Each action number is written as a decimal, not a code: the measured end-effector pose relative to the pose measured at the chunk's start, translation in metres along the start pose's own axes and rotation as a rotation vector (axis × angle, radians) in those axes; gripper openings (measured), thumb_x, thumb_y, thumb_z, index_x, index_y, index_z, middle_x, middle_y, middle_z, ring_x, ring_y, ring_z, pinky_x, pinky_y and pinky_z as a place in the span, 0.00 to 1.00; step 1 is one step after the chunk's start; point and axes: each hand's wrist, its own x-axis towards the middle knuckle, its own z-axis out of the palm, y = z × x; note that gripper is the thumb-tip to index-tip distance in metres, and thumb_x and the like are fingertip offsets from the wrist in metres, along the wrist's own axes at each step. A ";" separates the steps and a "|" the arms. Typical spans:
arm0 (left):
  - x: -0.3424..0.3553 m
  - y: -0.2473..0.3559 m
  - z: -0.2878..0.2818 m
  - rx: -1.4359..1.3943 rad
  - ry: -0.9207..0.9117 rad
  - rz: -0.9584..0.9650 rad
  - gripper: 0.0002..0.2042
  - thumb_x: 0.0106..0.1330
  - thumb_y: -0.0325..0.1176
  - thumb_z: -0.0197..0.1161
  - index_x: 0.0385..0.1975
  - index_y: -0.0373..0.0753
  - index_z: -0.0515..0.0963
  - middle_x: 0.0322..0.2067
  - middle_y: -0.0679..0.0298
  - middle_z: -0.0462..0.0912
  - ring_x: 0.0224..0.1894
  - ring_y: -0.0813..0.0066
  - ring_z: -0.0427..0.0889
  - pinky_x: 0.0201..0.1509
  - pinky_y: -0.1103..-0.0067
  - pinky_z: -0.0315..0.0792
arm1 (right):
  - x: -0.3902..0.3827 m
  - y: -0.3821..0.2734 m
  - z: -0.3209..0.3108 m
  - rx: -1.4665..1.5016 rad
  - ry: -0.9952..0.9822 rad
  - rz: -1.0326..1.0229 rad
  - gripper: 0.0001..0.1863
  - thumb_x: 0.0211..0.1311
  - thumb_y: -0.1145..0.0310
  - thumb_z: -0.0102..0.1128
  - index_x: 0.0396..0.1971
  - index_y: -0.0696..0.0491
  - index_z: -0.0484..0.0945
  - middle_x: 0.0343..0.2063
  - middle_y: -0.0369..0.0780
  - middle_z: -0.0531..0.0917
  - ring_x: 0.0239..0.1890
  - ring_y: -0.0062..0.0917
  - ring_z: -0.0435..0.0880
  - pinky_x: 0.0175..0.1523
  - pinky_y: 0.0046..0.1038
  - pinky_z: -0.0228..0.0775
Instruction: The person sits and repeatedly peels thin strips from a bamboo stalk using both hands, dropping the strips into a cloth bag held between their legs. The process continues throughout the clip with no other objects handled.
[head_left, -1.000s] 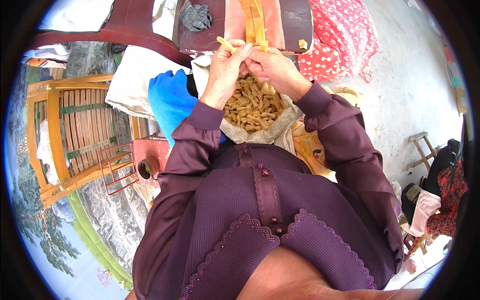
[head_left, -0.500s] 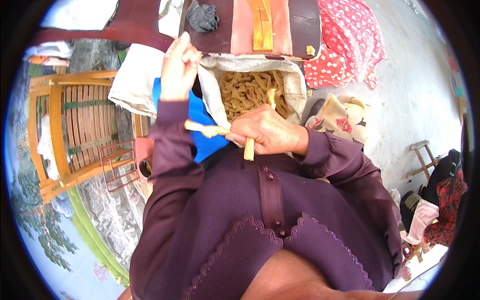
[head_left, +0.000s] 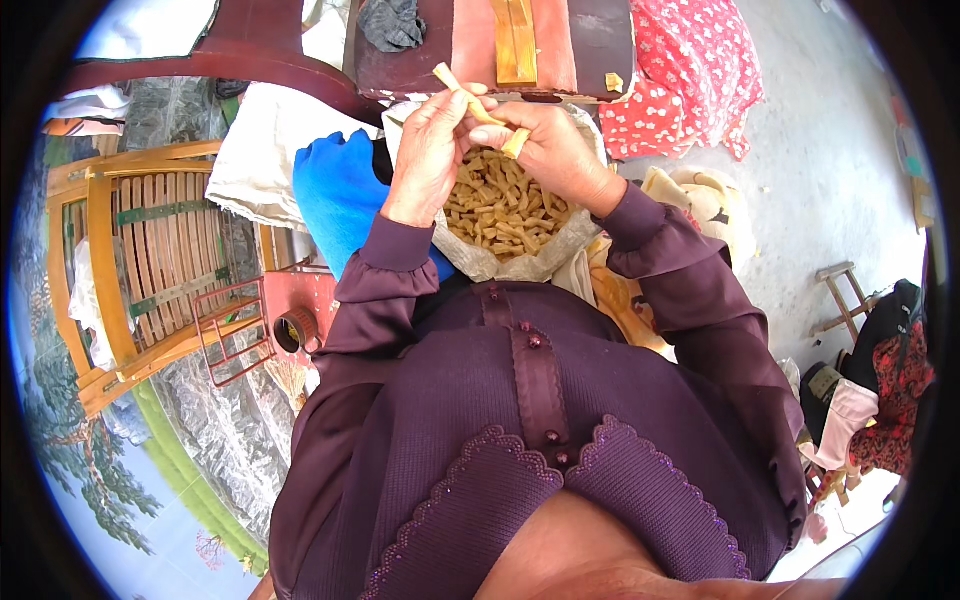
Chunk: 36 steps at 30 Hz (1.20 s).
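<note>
Up over a white woven sack (head_left: 497, 268), my two hands hold one pale yellow strip (head_left: 462, 92) of soft, bendy-looking material. My left hand (head_left: 428, 150) pinches it near the middle, and one end sticks up past the fingers. My right hand (head_left: 560, 155) has its thumb and fingers closed on the other part, whose short end (head_left: 516, 143) points down over the thumb. Some fingertips are hidden behind the strip. Inside the sack, just beneath my hands, lies a heap of short, twisted yellow-brown pieces (head_left: 505, 205).
Beyond the sack stands a dark bench (head_left: 600, 50) bearing a slotted yellow wooden block (head_left: 515, 60), a grey crumpled cloth (head_left: 391, 24) and a small yellow scrap (head_left: 614, 82). Blue cloth (head_left: 335, 190) hangs left, near a slatted wooden chair (head_left: 110, 270). Red patterned fabric (head_left: 690, 70) is at right.
My left hand has come over from the left and now grips the strip with my right hand. Both hands have moved forward, from near my chest to above the sack.
</note>
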 end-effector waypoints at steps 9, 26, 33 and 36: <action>0.000 -0.004 -0.010 0.362 -0.026 -0.013 0.10 0.72 0.35 0.46 0.44 0.39 0.71 0.31 0.69 0.71 0.32 0.83 0.71 0.39 0.80 0.72 | 0.017 -0.011 -0.033 0.261 0.116 0.502 0.11 0.65 0.60 0.52 0.35 0.53 0.75 0.18 0.25 0.65 0.18 0.07 0.57 0.22 0.14 0.47; -0.016 -0.092 -0.016 0.677 -0.398 -0.159 0.12 0.63 0.39 0.61 0.31 0.34 0.78 0.23 0.71 0.77 0.27 0.87 0.71 0.31 0.83 0.67 | 0.011 -0.015 -0.028 0.388 -0.061 0.412 0.14 0.69 0.62 0.46 0.35 0.58 0.74 0.21 0.30 0.70 0.25 0.12 0.69 0.32 0.17 0.63; -0.011 -0.096 -0.064 0.917 -0.172 -0.208 0.14 0.63 0.40 0.60 0.26 0.34 0.78 0.19 0.70 0.75 0.23 0.86 0.70 0.28 0.83 0.66 | 0.034 0.018 -0.179 1.364 0.504 -0.225 0.07 0.66 0.66 0.50 0.29 0.51 0.67 0.17 0.29 0.66 0.18 0.16 0.65 0.24 0.18 0.60; -0.012 -0.092 -0.075 0.751 -0.076 -0.164 0.16 0.66 0.40 0.56 0.19 0.35 0.73 0.21 0.67 0.79 0.26 0.82 0.75 0.32 0.82 0.68 | 0.024 0.006 -0.185 1.220 0.655 -0.097 0.13 0.69 0.63 0.44 0.23 0.48 0.63 0.14 0.27 0.58 0.15 0.12 0.55 0.20 0.15 0.51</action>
